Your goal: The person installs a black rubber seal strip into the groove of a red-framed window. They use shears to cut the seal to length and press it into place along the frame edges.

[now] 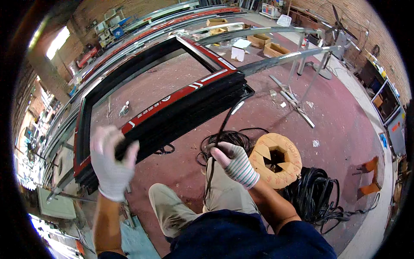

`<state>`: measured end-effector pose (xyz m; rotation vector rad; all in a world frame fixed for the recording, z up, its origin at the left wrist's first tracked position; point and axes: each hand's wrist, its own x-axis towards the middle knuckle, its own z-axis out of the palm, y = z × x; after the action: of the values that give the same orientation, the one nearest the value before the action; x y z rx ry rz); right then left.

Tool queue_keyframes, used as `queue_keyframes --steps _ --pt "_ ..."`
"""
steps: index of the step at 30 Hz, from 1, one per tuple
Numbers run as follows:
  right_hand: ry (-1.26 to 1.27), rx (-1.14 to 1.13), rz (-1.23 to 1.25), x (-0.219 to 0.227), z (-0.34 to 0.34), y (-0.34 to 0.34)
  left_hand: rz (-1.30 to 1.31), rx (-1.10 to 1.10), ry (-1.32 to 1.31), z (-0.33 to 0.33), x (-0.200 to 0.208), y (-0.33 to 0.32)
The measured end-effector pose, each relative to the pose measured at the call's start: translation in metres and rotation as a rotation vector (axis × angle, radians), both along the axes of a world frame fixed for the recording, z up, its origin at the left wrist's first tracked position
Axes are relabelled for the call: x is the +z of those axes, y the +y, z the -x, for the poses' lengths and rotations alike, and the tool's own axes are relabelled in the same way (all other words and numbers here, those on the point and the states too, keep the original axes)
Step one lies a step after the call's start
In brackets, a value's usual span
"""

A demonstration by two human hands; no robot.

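Note:
A black window frame with red-and-white film on its top face lies tilted in front of me on metal rails. My left hand, in a white knit glove, is at the frame's near left corner. Its thumb and fingers are apart and slightly blurred, with nothing seen between them. Pinched in my right hand, which wears a striped fingerless-looking glove, is a black rubber sealing strip. One end of the strip rises toward the frame's right corner; the other hangs down by my leg.
A cardboard-wrapped ring-shaped roll sits on the floor to the right, beside a heap of black strip. More coiled strip lies beyond my knee. Metal rails extend far right. Open boxes and a fan stand farther back.

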<state>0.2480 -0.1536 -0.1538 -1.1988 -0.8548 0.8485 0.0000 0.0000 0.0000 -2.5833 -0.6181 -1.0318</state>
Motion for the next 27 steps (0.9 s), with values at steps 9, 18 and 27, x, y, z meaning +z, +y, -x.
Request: queue_keyframes --steps 9,18,27 --pt "0.550 0.269 -0.233 0.079 0.004 0.033 1.048 -0.214 -0.094 -0.020 -0.124 -0.093" --pt "0.342 0.101 0.000 0.034 -0.038 0.025 0.963 0.030 -0.381 0.031 -0.012 -0.054" --pt "0.381 -0.056 0.122 0.040 -0.124 0.050 0.967 -0.040 -0.320 0.018 0.020 -0.014"
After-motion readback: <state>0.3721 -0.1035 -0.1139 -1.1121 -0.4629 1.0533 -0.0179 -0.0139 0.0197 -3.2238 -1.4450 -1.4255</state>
